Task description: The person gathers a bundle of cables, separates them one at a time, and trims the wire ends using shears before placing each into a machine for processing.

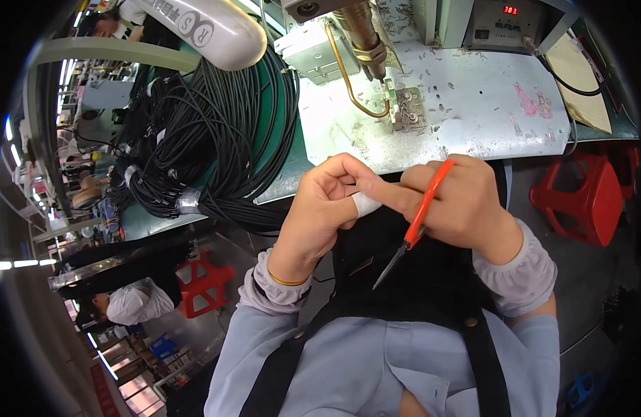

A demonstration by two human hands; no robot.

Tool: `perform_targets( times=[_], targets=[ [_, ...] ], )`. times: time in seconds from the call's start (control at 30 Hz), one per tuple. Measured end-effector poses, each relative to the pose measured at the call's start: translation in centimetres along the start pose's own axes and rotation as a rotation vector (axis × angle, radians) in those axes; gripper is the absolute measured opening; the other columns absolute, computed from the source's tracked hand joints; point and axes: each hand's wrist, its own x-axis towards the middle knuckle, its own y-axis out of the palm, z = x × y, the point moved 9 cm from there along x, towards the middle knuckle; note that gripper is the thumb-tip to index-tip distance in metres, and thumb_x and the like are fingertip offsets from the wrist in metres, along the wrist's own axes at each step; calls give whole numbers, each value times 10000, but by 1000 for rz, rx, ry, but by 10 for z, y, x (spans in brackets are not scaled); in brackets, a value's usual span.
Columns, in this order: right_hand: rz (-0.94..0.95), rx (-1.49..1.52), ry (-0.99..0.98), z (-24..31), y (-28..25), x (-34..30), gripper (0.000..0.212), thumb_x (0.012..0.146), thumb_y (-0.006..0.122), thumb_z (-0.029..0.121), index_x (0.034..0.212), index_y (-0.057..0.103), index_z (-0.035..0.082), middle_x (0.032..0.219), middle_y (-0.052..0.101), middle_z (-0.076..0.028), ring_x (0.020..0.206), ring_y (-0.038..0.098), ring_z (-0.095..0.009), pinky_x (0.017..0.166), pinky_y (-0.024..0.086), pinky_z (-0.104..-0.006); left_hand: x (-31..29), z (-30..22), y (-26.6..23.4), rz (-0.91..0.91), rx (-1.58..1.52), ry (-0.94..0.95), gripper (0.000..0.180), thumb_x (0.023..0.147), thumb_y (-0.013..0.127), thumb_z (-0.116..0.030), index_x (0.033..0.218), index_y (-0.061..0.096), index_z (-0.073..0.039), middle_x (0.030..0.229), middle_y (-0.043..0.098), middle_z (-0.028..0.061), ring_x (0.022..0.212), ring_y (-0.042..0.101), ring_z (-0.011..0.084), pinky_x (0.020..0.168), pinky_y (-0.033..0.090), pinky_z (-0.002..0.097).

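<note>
Both hands are up close over the lap, left hand [320, 201] curled shut around the taped right fingertip [366, 203], right hand [459, 201] gripping orange-handled snips [412, 226] pointing down out of the way, away from the table [473, 111].

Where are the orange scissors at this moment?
In the head view, the scissors are in the right hand, right of centre, blades pointing down toward the dark apron, just beside the left hand.
</note>
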Motion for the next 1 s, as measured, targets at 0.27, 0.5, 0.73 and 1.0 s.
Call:
perform_targets(
  times=[0.27,0.5,0.73,1.0],
  targets=[
    [-176,-39,-65,-1,-2,-14,239,586,679,82,817,616,84,572,500,26,464,488,-124,415,346,-222,-3,12,5,106,-138,-166,118,751,562,43,840,514,-16,749,539,0,534,410,-6,396,233,147],
    [-78,70,191,-8,6,-16,217,594,642,-17,781,572,67,606,542,-3,506,530,-117,452,389,-213,-12,-14,11,-109,467,322,143,758,562,53,888,514,20,751,528,14,626,501,49,520,384,167],
    [-176,841,711,-39,34,-39,128,707,569,-78,798,535,6,678,591,-61,601,574,-97,538,449,-198,-10,-5,8,-138,196,222,174,769,547,65,937,507,47,823,551,41,753,542,85,714,428,183],
    [-258,1027,890,-43,40,-49,96,716,607,-14,752,518,-15,683,594,-80,607,574,-96,529,442,-204,-11,-1,5,-141,85,216,171,773,540,75,940,509,56,906,572,80,831,563,101,740,425,176]
  ],
)
